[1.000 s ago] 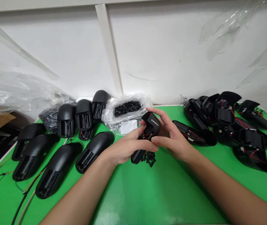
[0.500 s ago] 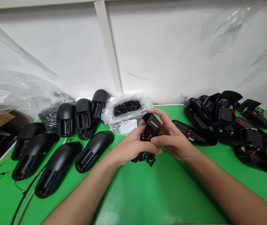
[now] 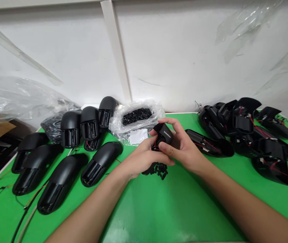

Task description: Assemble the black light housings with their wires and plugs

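Between my hands, above the middle of the green table, is a black plastic housing [image 3: 167, 132] with pale lettering on its curved end and red wires inside. My left hand [image 3: 145, 157] is closed round its lower left part, the thumb lying across the front. My right hand [image 3: 181, 143] grips the curved end from the right; its index finger is over the top and its thumb presses at the open inner side. What the right thumb touches inside is hidden. Under the hands lies a small heap of little black plastic parts [image 3: 159, 169].
Several black housings [image 3: 62, 180] with open battery bays rest on the left. More wired housings [image 3: 245, 121] are piled on the right. A clear plastic bag [image 3: 118, 123] of small black parts stands at the back, a white paper [image 3: 138, 136] before it. Cables [image 3: 27, 216] cross the left front.
My right thumb has slid left and up, further over the opening of the housing. The housing has turned slightly in my hands. Both hands keep their hold.
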`<state>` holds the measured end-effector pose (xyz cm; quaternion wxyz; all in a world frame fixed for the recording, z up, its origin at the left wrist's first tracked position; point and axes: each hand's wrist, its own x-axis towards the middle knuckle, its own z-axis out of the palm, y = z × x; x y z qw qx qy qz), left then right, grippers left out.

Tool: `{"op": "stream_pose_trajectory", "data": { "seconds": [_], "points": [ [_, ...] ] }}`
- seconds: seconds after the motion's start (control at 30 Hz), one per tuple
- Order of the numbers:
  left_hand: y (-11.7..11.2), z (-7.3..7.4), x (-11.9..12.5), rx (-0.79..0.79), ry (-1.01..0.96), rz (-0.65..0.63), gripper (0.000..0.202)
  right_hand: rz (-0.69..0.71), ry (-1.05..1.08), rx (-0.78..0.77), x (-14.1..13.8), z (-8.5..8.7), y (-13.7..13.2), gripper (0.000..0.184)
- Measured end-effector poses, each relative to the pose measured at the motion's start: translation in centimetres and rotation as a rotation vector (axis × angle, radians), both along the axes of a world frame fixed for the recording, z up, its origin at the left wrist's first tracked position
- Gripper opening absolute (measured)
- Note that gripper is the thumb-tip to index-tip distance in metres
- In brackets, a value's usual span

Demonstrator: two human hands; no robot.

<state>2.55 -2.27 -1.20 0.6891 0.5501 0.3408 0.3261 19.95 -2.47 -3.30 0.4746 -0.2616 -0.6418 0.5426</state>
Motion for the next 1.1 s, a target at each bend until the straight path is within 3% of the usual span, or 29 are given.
{"op": "stream_pose_trajectory", "data": {
  "seconds": [0.43,0.7,0.87,1.1],
  "points": [
    [-0.6,-0.2,0.6,-0.073,-0.036,0.077,0.039,-0.069,-0.003,0.024,-0.7,0.0,-0.7,0.053],
    [-0.7,0.4,0.4,-0.069,-0.023,0.02,0.055,0.062,0.126,-0.054,0.2,-0.3,0.4,0.052],
    [-0.1,-0.5,0.1,0.056,0.081,0.056,0.036,0.068,0.135,-0.049,0.6,-0.3,0.6,0.052],
    [0.0,-0.8,0.0,0.138,0.118,0.013,0.043,0.041,0.071,-0.029,0.4,-0.2,0.3,0.053]
  ]
}}
